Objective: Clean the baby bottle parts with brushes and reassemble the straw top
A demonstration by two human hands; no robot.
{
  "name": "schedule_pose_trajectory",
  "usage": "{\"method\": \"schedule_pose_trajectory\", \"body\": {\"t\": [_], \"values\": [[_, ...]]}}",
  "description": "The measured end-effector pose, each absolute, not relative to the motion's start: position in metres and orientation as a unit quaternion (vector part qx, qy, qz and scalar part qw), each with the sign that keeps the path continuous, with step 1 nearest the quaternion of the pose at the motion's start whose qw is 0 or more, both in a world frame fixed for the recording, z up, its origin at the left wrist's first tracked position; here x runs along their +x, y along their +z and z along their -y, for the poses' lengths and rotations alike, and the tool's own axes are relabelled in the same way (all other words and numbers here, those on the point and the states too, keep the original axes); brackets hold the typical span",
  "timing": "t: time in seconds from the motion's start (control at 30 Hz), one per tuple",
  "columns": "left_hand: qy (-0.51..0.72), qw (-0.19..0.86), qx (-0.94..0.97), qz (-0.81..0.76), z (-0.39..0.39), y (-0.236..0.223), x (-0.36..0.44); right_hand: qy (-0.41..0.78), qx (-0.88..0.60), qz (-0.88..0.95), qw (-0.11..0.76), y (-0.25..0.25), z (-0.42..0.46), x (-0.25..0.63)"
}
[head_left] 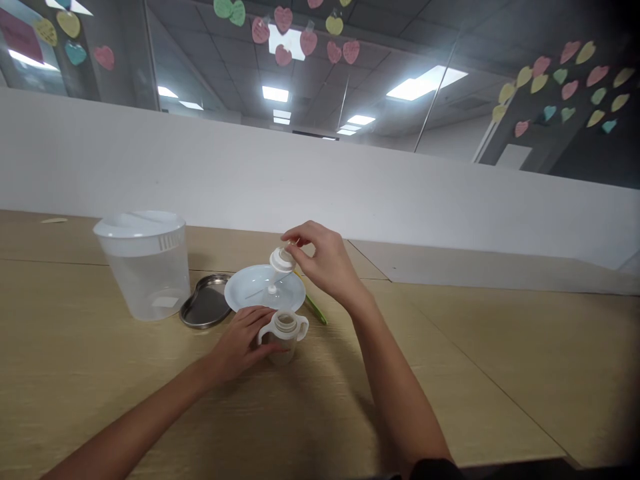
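Note:
My left hand [247, 340] is wrapped round the near side of a baby bottle [283, 353] with two white handles; it stands upright on the table with its mouth uncovered. Above and behind it, my right hand [320, 260] pinches the top of a white bottle cap with its teat [283, 260]. From the cap a thin straw with a small white weight [272, 289] hangs down over a pale blue-white bowl [243, 283]. Cap and bottle are apart. A green stick-like tool [316, 310], its kind unclear, lies right of the bowl, partly hidden by my right hand.
A lidded clear plastic bucket [150, 273] stands at the left. Beside it lies a kidney-shaped metal tray [207, 303]. The wooden table [475, 380] reaches back to a low white wall [400, 200] with glass above, dotted with heart-shaped notes.

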State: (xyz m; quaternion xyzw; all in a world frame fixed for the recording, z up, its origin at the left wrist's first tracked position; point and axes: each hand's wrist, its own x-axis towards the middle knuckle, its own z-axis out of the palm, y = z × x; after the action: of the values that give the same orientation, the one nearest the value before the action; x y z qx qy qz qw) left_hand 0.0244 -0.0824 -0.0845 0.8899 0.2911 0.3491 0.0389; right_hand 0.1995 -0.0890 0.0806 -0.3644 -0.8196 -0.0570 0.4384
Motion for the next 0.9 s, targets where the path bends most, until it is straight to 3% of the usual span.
{"method": "schedule_pose_trajectory", "body": {"t": [0.27, 0.9], "values": [[0.352, 0.023, 0.89, -0.287, 0.08, -0.087, 0.023, -0.042, -0.422, 0.842, 0.333, 0.065, 0.071, 0.189], [0.355, -0.001, 0.898, -0.261, 0.08, -0.091, 0.022, 0.031, -0.436, 0.864, 0.25, 0.058, 0.069, 0.182]]}}
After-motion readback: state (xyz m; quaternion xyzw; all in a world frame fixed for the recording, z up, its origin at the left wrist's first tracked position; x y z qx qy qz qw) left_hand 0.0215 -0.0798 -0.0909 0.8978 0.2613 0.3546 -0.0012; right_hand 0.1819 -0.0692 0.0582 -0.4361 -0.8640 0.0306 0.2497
